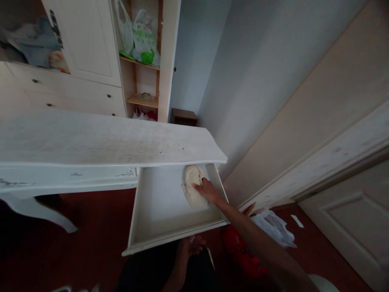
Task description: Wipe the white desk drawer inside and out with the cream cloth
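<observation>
A cream folded cloth item lies at the right side of the pulled-out white drawer. My right hand reaches into the drawer from the right and rests on this cloth, thumb and fingers apart. Whether the cloth is a cap or a pouch I cannot tell. Below the drawer's front edge, over my lap, is my left hand with its fingers curled. A small pale spot shows at those fingers, too small to name.
The drawer belongs to a worn white table. Behind it stands a white cabinet with plastic bags on an open shelf. On the red floor at right lie a red bag and a white plastic bag. A wall runs along the right.
</observation>
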Action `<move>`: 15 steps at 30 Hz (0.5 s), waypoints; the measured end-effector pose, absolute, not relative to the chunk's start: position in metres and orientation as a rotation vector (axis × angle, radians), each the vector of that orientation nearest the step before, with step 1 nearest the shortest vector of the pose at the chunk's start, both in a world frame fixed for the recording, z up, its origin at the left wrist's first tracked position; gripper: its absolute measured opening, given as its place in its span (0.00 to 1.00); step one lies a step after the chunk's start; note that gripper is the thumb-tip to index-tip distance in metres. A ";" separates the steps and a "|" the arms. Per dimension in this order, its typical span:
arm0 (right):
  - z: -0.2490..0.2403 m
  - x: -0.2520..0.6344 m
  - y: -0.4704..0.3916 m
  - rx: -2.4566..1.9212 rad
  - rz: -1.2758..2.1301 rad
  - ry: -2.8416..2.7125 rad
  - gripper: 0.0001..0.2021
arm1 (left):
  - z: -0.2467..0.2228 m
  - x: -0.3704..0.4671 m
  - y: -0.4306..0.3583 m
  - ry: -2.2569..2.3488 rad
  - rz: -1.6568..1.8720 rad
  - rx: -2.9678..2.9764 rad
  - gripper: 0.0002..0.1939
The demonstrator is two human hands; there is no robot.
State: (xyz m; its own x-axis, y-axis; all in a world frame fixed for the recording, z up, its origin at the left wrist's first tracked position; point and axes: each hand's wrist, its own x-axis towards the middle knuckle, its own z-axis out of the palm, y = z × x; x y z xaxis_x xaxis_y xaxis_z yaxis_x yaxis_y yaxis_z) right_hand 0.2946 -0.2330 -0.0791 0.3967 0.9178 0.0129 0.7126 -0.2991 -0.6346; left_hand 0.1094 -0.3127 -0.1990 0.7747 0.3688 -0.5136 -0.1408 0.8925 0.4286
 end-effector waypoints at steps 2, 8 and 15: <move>-0.073 0.292 -0.228 -2.183 0.345 -1.400 0.31 | -0.197 0.111 -0.311 0.635 0.279 0.372 0.24; -0.077 0.276 -0.201 -2.171 0.411 -1.473 0.54 | -0.201 0.112 -0.314 0.666 0.310 0.369 0.24; -0.095 0.249 -0.188 -2.062 0.283 -1.513 0.37 | -0.212 0.112 -0.320 0.769 0.405 0.451 0.11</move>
State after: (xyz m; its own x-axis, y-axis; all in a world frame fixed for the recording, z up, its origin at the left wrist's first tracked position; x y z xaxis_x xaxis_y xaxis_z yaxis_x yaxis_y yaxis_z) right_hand 0.2490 -0.1880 -0.0954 0.3405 0.9276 0.1540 0.8093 -0.2057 -0.5502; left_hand 0.1121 -0.3201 -0.2125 0.6514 0.5038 -0.5674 -0.1836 0.8302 0.5264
